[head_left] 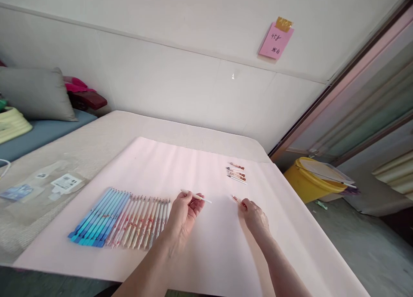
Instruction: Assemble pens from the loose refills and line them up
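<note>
My left hand (186, 208) is closed on a slim white pen (201, 198), held between thumb and fingers above the pink sheet. Over to the right, my right hand (256, 215) pinches a short clear pen cap with a reddish-brown pattern (236, 199). The pen and the cap are apart. A row of patterned pens (142, 221) lies close by on the left of my left hand, partly covered by it. Beside that row are several blue and teal pens (100, 217). Beyond my right hand lies a small group of brown-patterned caps and slim pen parts (236, 173).
A pink sheet (206, 168) covers much of the pale padded surface (106, 133). Clear plastic packaging (41, 185) lies at left, near a grey cushion (35, 92). The white wall bears a pink note (276, 41). A yellow bin (298, 180) stands on the floor at right.
</note>
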Demonstrator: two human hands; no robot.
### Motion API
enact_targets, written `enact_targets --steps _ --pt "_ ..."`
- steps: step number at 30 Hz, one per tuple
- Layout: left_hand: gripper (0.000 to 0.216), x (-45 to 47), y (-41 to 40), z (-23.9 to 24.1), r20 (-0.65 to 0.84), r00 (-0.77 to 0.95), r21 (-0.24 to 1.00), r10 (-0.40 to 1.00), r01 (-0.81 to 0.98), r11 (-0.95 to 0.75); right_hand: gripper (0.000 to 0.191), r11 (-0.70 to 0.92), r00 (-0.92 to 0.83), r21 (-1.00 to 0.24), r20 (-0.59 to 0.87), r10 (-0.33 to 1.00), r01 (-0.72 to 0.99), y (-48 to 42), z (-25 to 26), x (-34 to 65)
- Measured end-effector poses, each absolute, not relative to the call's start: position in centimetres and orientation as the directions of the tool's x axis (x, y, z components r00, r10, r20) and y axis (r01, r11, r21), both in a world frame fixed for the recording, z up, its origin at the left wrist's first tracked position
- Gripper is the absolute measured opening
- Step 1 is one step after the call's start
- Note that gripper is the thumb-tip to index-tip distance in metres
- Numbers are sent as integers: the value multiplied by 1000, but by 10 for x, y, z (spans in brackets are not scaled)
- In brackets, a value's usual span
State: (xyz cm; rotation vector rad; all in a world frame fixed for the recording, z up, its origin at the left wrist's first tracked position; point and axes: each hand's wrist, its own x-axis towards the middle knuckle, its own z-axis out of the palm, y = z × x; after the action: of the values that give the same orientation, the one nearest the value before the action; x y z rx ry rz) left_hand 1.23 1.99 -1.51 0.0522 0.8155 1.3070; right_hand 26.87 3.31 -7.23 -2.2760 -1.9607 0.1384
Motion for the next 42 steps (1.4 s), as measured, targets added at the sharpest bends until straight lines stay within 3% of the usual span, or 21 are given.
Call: enact_targets --steps 17,31,42 --pt "8 15 20 -19 -516 41 480 856 -814 328 28 -64 97 -216 146 985 974 47 -81 287" --pt "12 14 19 -18 -521 44 482 853 -809 336 28 156 -129 -228 126 984 961 46 -73 283" --pt "13 13 16 -16 -499 52 500 865 -797 337 25 219 -183 -185 193 964 958 50 -84 276"
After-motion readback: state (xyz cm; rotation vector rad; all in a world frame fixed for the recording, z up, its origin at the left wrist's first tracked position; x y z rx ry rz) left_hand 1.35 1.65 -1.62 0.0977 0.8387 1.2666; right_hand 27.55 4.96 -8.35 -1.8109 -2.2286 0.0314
